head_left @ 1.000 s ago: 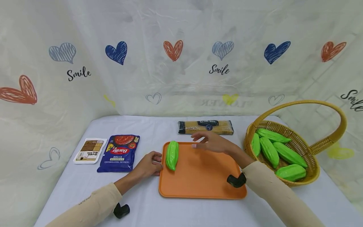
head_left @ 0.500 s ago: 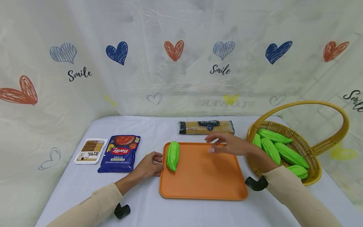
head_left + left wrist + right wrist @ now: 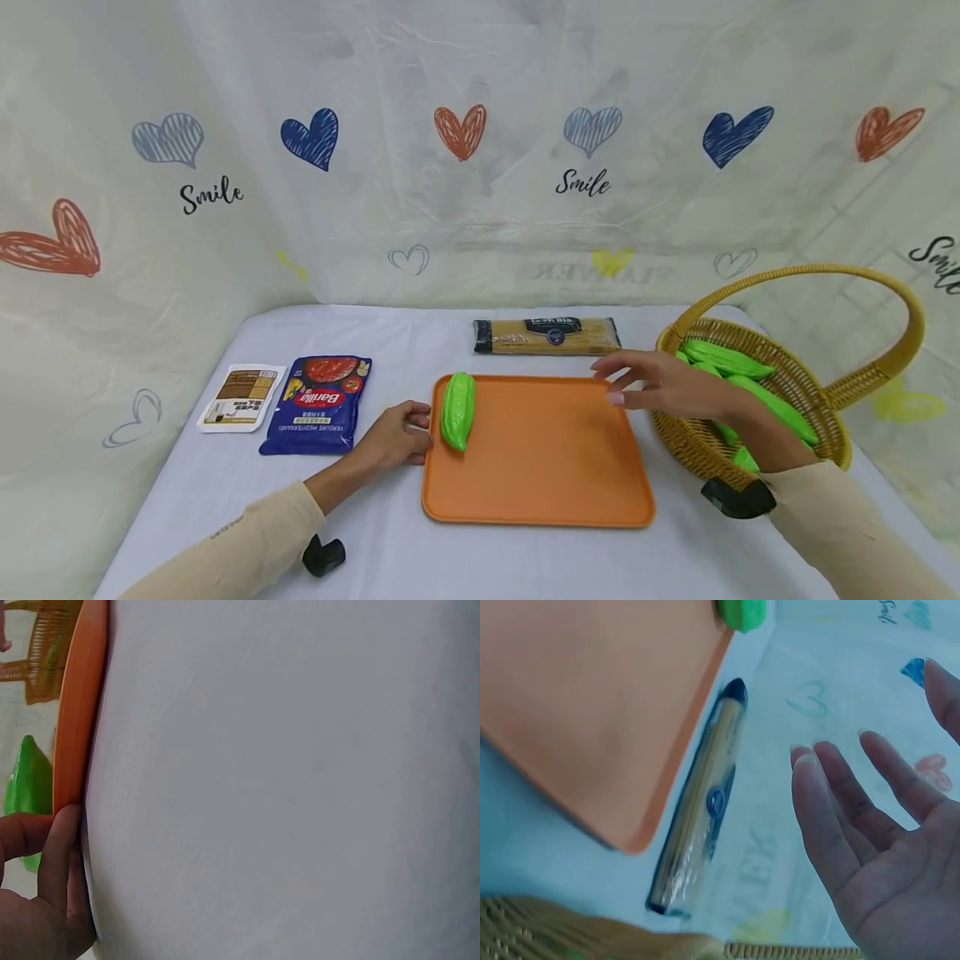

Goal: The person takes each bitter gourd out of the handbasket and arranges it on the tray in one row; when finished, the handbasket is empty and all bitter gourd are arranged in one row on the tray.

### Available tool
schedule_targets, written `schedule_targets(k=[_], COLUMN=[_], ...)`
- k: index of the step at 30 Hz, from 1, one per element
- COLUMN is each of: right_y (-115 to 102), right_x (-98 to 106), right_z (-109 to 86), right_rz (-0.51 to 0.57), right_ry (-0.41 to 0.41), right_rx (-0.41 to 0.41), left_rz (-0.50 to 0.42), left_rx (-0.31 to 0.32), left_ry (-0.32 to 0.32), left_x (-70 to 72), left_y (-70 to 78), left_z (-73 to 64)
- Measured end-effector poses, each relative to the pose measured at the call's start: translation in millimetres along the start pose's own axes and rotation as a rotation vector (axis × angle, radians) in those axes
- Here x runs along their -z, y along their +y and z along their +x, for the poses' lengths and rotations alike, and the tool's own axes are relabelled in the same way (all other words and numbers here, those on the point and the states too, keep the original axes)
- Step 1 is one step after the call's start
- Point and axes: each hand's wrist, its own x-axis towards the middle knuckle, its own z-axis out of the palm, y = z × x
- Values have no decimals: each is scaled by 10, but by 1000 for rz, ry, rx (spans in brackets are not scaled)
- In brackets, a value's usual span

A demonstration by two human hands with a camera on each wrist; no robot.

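Observation:
My left hand [image 3: 396,435] pinches the left rim of an orange tray [image 3: 547,492]; in the left wrist view its fingers [image 3: 56,862] lie on both sides of the tray's wall [image 3: 79,712]. A bright green bitter melon [image 3: 457,411] lies lengthwise along the tray's left side, close to that hand. My right hand [image 3: 660,383] hovers over the tray's far right corner with relaxed, spread fingers and nothing in them, as the right wrist view also shows. Behind its wrist stands a wicker basket [image 3: 832,446] with several more bitter melons [image 3: 723,358], partly hidden by the forearm.
A pack of spaghetti [image 3: 547,337] lies behind the tray. To the left are a blue Barilla sauce pouch [image 3: 318,407] and a small white and brown packet [image 3: 242,398]. The basket's tall arched handle [image 3: 817,271] rises at the right.
My right hand has moved right, from above the tray's middle toward the basket, its fingers still loose. The left hand, tray and bitter melon on it have stayed put.

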Motion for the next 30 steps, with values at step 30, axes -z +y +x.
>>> schedule_targets(k=[30], right_y=[531], right_x=[622], right_z=[-788], right_rz=[-7], right_ry=[55], right_rx=[-143], left_rz=[15], left_rx=[2], left_ry=[5], left_x=[3], left_y=[27], left_z=[-17])
